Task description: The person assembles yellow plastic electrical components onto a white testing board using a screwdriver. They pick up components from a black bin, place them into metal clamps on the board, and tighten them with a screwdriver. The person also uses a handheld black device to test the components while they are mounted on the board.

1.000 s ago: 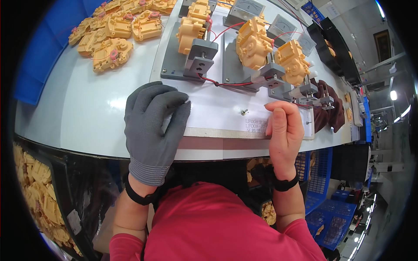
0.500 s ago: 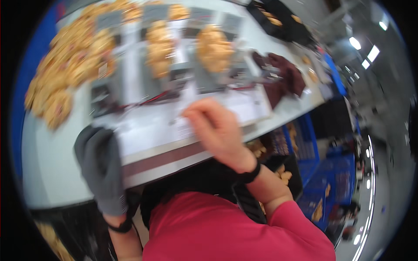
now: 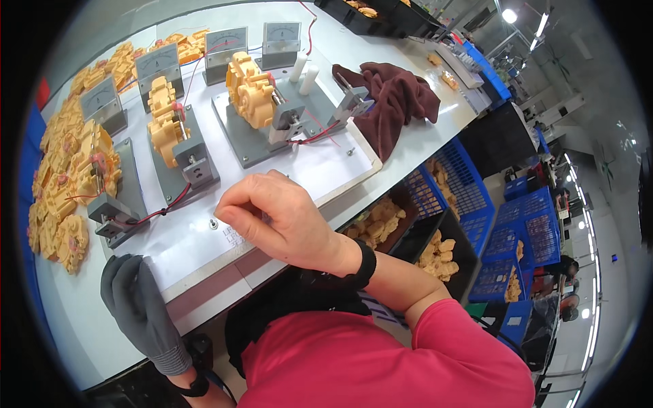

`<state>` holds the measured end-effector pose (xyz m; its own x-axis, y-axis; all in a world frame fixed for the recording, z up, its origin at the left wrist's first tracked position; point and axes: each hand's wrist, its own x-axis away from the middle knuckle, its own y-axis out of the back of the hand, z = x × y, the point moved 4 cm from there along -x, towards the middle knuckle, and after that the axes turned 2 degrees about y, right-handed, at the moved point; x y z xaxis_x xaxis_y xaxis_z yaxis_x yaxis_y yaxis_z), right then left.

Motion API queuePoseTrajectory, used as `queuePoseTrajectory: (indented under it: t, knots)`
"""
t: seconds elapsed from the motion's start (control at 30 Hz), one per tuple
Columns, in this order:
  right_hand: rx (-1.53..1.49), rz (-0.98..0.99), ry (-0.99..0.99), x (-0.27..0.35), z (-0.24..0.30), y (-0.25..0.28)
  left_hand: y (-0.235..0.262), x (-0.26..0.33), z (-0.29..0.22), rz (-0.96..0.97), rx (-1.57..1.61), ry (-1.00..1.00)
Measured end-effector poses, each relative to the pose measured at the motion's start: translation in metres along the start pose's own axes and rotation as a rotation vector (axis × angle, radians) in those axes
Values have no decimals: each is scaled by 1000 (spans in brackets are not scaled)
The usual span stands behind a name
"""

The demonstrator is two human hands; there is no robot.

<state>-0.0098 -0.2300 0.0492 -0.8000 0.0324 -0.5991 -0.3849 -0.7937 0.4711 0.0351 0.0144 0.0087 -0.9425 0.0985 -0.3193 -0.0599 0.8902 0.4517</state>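
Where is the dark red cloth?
The dark red cloth lies crumpled at the table's far right edge, beside a grey fixture.

Hidden and unclear parts of a workbench view seen from above.

The right hand (image 3: pixel 282 221) is curled with its fingertips pinched together and turned away, so whatever they may grip is hidden; a tiny screw (image 3: pixel 213 224) just beside them is too small to make out clearly. The gloved left hand (image 3: pixel 136 306) lies on the surface (image 3: pixel 81 340), its palm out of sight. The dials on the grey meters (image 3: pixel 224 46) are too small to read. The black tray (image 3: pixel 381 12) is cut off by the top edge.
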Motion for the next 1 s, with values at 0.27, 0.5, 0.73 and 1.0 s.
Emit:
queuePoseTrajectory:
  t: [0.27,0.5,0.73,1.0]
  knots:
    - [-2,-7,10,-1,1,0,0,-2,-8,-20,-31,-35]
    - [-9,-2,7,-2,1,2,-1,-2,-10,-32,10,-25]
    - [2,26,-24,-3,3,3,-2,-2,-15,-36,-23,-37]
    - [-12,-27,-192,5,0,2,-1,-5,-23,-90,-106,-132]
